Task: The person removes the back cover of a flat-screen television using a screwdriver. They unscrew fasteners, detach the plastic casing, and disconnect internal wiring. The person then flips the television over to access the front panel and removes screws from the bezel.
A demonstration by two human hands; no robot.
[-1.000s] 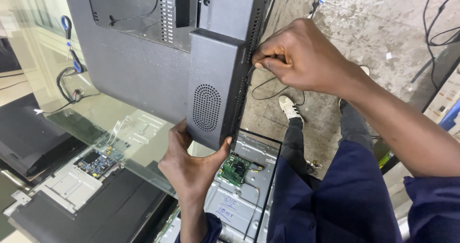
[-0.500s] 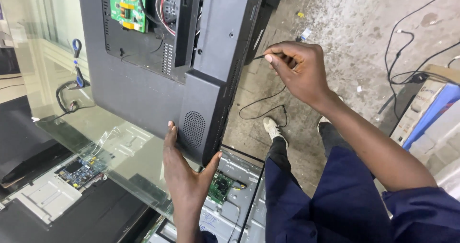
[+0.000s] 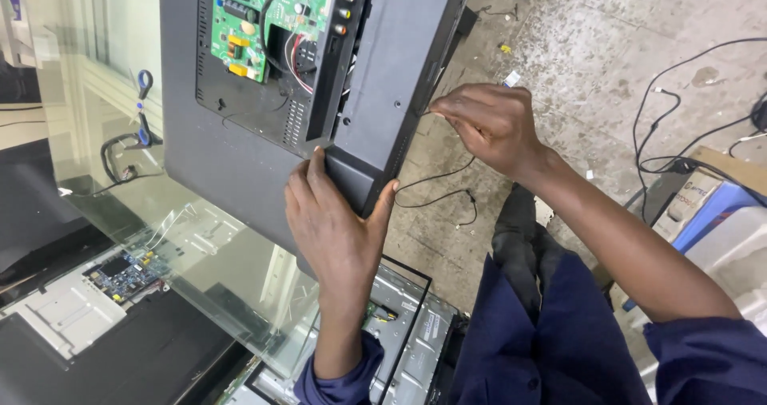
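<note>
A black flat-screen television (image 3: 240,165) lies back-side up on a glass table (image 3: 232,277), its lower corner hanging over the edge. A green circuit board (image 3: 260,17) shows through an opening in the back cover. My left hand (image 3: 335,221) grips the bottom corner of the set, over the speaker area. My right hand (image 3: 487,121) pinches something thin at the right edge of the cover; what it holds is too small to make out. A thin black wire (image 3: 447,185) hangs from that edge.
Under the glass lie other dismantled sets with a blue circuit board (image 3: 120,273) and metal chassis (image 3: 407,341). Blue-handled scissors (image 3: 144,105) rest on the table's left. Black cables (image 3: 687,125) cross the concrete floor. A blue and white box (image 3: 719,221) stands at right.
The view has shifted down the television so the green board now shows. My left hand slid up over the corner and covers the speaker grille. My right hand stays pinched at the edge.
</note>
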